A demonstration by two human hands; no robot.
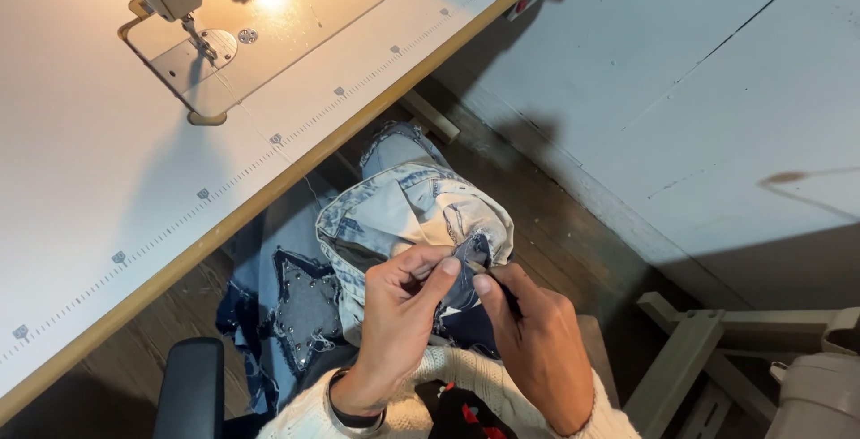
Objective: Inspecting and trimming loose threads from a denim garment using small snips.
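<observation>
The pale denim garment (408,215) lies bunched in the person's lap, below the sewing table (107,161). The left hand (399,322) pinches a fold; the right hand (537,340) grips a slim dark tool (502,288) (probably a seam ripper). Denim looks soft yet thick, best held by its seams.
</observation>
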